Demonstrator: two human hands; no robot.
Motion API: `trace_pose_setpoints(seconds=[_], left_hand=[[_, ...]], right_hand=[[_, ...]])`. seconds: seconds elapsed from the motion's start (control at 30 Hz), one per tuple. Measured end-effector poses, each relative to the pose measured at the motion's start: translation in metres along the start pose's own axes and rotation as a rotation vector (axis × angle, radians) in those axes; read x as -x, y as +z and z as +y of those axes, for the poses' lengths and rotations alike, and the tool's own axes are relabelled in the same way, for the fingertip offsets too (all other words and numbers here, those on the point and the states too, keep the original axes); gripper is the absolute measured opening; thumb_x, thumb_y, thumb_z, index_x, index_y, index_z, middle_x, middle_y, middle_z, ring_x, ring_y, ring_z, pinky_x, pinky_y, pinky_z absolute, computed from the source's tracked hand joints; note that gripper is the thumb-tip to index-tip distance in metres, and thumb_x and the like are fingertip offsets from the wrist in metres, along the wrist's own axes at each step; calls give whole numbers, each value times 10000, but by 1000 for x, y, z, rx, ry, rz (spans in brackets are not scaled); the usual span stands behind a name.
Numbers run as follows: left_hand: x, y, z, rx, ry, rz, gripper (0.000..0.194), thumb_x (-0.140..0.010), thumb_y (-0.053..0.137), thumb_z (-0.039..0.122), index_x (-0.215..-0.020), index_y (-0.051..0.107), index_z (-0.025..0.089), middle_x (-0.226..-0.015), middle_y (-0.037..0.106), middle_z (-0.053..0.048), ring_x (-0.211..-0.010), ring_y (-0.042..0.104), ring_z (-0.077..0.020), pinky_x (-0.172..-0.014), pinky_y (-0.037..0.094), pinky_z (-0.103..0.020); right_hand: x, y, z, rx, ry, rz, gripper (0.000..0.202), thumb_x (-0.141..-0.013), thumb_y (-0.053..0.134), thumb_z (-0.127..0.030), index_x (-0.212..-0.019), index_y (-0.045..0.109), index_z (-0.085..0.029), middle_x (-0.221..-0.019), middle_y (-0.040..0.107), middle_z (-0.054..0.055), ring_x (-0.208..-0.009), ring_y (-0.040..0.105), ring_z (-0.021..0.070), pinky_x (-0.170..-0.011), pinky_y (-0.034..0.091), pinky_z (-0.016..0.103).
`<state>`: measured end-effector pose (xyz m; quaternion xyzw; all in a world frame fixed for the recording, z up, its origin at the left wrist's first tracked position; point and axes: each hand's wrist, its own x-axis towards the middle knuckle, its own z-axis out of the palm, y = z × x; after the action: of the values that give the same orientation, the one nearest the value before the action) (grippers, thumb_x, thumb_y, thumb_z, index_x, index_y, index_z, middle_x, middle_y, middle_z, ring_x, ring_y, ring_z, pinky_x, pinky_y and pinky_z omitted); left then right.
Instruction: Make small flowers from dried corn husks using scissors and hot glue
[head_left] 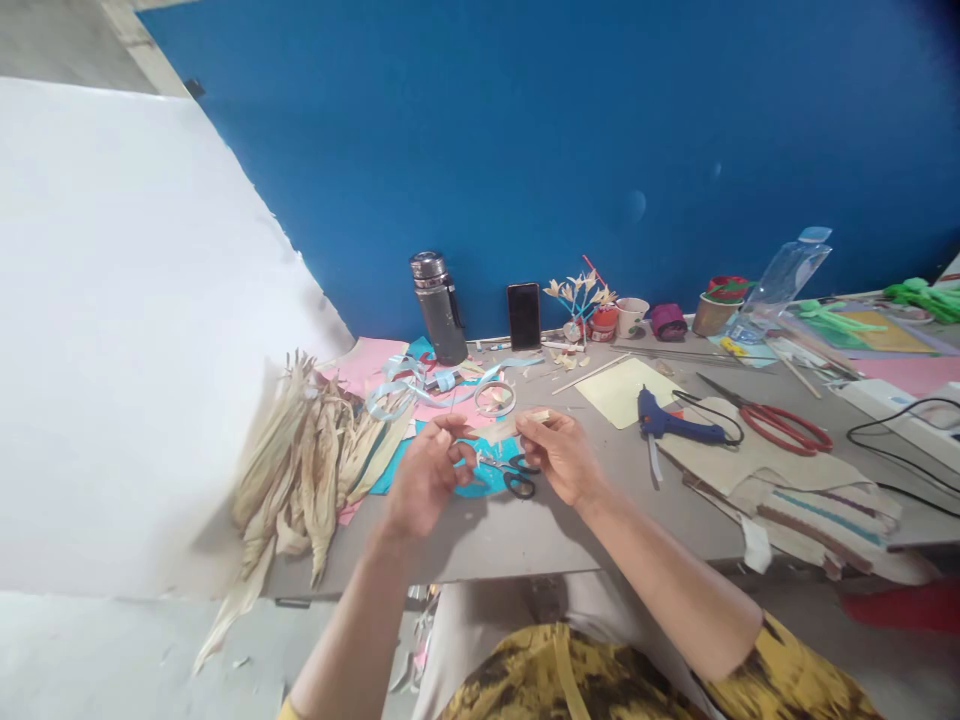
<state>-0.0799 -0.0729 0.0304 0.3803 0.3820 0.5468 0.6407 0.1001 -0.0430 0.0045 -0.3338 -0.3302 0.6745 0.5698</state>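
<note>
Yellow garment (540,675) with dark blotches, soft cloth, at the near side, below the front edge of the surface (562,540). Left hand (431,475): fingers curled, grip closed on one end of a husk strip (495,431). Right hand (559,455): grip pinched on the other end. Strip: pale, dry, thin, papery, stretched between both hands above the surface.

Under the hands: black-handled scissors (513,471), metal blades, on bright blue paper (390,470). Just beyond: tape roll (495,415), ring-shaped; glossy pale blue ribbon (446,381), looped, over pink paper (373,358).

Left: dried corn husks (304,470), creased, fibrous, tapering, heaped, one tail hanging past the front edge.

Right: blue glue gun (679,420), hard plastic; red-handled scissors (746,408); striped beige fabric (817,505), folded, spilling over the front edge; pale yellow sheet (628,392), flat.

Rear, along a smooth blue panel (525,130): cylindrical grey flask (441,318), dark phone (524,316) upright, clear plastic bottle (780,280) tilted.

Open room: a bare band of surface in front of the hands, running rightward to the fabric; left side crowded by husks.
</note>
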Motion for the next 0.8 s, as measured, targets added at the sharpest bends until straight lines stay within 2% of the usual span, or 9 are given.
trace_pose_setpoints(seconds=[0.07, 0.13, 0.3, 0.43, 0.47, 0.53, 0.6, 0.7, 0.8], left_hand=[[2, 12, -16, 63, 22, 16, 418, -672, 821, 434, -970, 659, 189, -847, 651, -29, -687, 610, -133, -524, 432, -221], [2, 24, -29, 58, 14, 54, 331, -667, 841, 383, -832, 656, 163, -722, 619, -8, -635, 571, -110, -530, 422, -211], [-9, 29, -34, 172, -38, 36, 313, -633, 864, 321, -707, 613, 151, -625, 566, 24, -527, 482, -69, -481, 372, -194], [-6, 28, -38, 250, -58, 261, 319, -631, 848, 344, -702, 610, 144, -670, 592, 19, -508, 472, -56, -460, 376, -188], [-2, 31, -40, 230, -77, 280, 323, -641, 840, 369, -736, 637, 137, -694, 615, 4, -538, 513, -70, -487, 412, -197], [5, 39, -45, 218, -129, 219, 354, -657, 823, 421, -780, 665, 129, -751, 659, -36, -627, 589, -117, -550, 469, -230], [9, 46, -46, 202, -92, 229, 335, -635, 841, 397, -745, 660, 137, -743, 662, -28, -656, 599, -123, -573, 469, -224], [6, 43, -40, 130, -53, 303, 313, -620, 851, 374, -763, 695, 144, -716, 646, -3, -637, 582, -107, -552, 442, -204], [1, 27, -31, 49, -65, 289, 320, -640, 839, 390, -805, 724, 140, -647, 592, 16, -585, 541, -96, -535, 432, -206]], right_hand=[[5, 1, 3, 21, -39, 28, 392, -587, 878, -452, -716, 648, -161, -583, 495, -45, -506, 381, 68, -425, 275, 191], [11, -1, 4, 70, -47, 13, 396, -601, 863, -475, -730, 657, -162, -583, 498, -44, -505, 380, 72, -443, 301, 204], [26, -10, -5, 345, -127, 2, 347, -689, 800, -489, -730, 690, -163, -540, 498, -36, -496, 403, 93, -464, 333, 227], [35, -12, -7, 784, -538, 104, 234, -880, 639, -384, -795, 721, -182, -735, 664, 47, -674, 581, 164, -636, 470, 284], [36, -11, -6, 917, -639, 95, 229, -921, 592, -344, -821, 729, -189, -812, 694, 68, -761, 611, 182, -712, 485, 299], [39, -7, -1, 1174, -752, 37, 255, -975, 515, -282, -892, 743, -204, -918, 719, 92, -881, 623, 202, -810, 478, 317], [41, -5, 2, 1357, -778, -68, 271, -998, 471, -245, -1022, 739, -213, -1035, 717, 107, -952, 613, 216, -854, 468, 330], [41, -7, 4, 1410, -794, -224, 290, -993, 469, -218, -1197, 676, -208, -1201, 669, 121, -1053, 581, 230, -909, 462, 343], [35, -14, 2, 1446, -663, -232, 246, -998, 467, -218, -1067, 702, -200, -1081, 691, 108, -1010, 588, 220, -891, 458, 325]])
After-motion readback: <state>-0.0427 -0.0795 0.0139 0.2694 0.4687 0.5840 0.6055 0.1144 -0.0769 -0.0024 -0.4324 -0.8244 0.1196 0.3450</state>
